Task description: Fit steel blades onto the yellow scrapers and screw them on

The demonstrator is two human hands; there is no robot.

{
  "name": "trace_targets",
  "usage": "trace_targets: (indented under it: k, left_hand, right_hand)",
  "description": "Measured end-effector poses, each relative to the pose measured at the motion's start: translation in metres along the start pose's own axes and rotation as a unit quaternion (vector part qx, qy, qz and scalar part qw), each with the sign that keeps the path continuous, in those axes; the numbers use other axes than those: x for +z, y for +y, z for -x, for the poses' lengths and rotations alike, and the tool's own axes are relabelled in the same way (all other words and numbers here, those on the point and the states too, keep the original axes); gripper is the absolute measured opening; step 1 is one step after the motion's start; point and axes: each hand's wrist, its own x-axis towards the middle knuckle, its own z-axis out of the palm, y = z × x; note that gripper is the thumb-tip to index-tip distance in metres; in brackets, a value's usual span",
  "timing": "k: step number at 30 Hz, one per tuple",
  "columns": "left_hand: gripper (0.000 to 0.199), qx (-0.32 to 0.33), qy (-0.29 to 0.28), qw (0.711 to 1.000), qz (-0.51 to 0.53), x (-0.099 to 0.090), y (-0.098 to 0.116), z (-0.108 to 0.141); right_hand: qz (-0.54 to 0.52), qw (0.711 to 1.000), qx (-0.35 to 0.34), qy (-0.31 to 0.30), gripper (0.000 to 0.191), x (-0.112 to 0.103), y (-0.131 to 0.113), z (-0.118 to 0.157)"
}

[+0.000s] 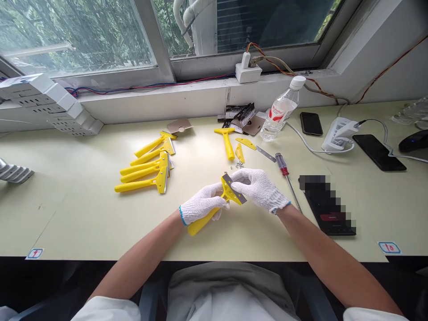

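My left hand (203, 204), in a white knit glove, is wrapped round the yellow scraper (200, 223), whose handle slants down to the left. A grey metal blade (234, 189) lies across the scraper's head. My right hand (259, 188), gloved too, has its fingers closed at the blade's upper side. Just beyond the hands are small screws (239, 165), a yellow cover piece (240, 153) and another yellow piece (246, 143) with a blade strip (265, 154) at its end. A second scraper body (228, 145) lies behind them.
Several yellow scrapers (143, 185) lie at the left. To the right are a screwdriver (284, 170), a water bottle (280, 111), phones (310, 123) and a white power strip (338, 133) with cables. Black packaging (244, 117) lies by the wall; white boxes (63, 104) are stacked back left.
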Motion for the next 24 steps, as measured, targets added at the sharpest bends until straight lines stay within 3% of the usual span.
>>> trace_targets:
  k: [16, 24]
  left_hand:
    - [0.040, 0.012, -0.003, 0.999, -0.032, 0.002, -0.007, -0.003]
    - [0.029, 0.019, 0.006, 0.999, -0.037, 0.001, -0.009, -0.002]
  right_hand:
    - [0.065, 0.998, 0.024, 0.016, 0.018, 0.004, -0.003, 0.003]
    - [0.067, 0.997, 0.027, -0.013, 0.014, 0.004, -0.008, 0.006]
